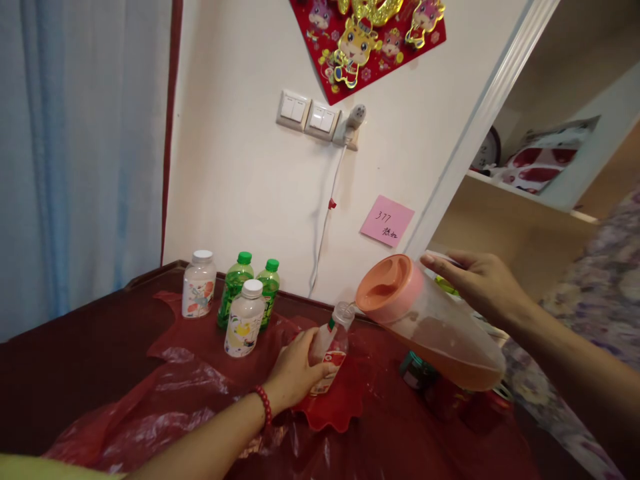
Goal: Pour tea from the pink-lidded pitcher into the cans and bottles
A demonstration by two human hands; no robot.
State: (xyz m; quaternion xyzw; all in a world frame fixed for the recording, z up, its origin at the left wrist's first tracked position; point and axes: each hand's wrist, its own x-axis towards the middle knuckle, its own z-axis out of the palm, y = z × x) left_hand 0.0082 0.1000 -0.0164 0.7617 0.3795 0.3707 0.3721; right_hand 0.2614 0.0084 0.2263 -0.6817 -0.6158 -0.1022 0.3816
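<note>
My left hand [294, 372], with a red bead bracelet at the wrist, is wrapped round a clear bottle [336, 344] with a red and white label. The bottle has no cap on and leans slightly right, over a red scalloped dish [336, 419]. My right hand [483, 288] grips the handle of a translucent pitcher [445, 333] with an orange lid. Tipped nearly onto its side, the pitcher holds amber liquid, and its spout is at the bottle's mouth. A thin stream seems to run between them.
Left of the bottle stand two white-capped bottles [243, 327] and two green-capped bottles [233, 283]. Several cans [414, 369] stand below the pitcher. Crumpled red plastic film [185, 387] covers part of the dark red table [65, 360]. A cord [325, 233] hangs down the wall behind.
</note>
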